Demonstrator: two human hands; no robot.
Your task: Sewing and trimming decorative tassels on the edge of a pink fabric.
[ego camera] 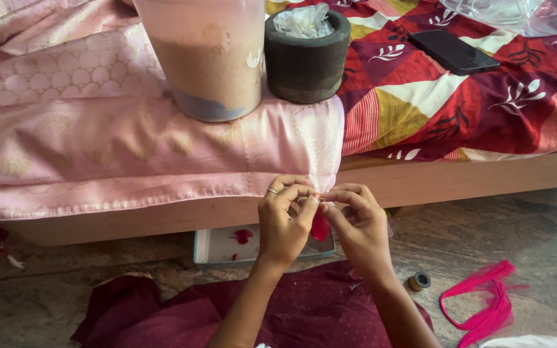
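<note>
At the bed's edge, left hand (283, 222) and right hand (358, 222) pinch a pink tassel (320, 227) against the pink cloth (162, 154) hem, both grips closed; knotting seemingly underway, needing steady tension.

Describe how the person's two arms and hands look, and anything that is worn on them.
Both forearms are bare, with no sleeves, watch or bracelets in view. The left hand wears a thin metallic ring on one of its fingers. The right hand shows no ring or other jewellery. No gloves are on either hand.
</note>
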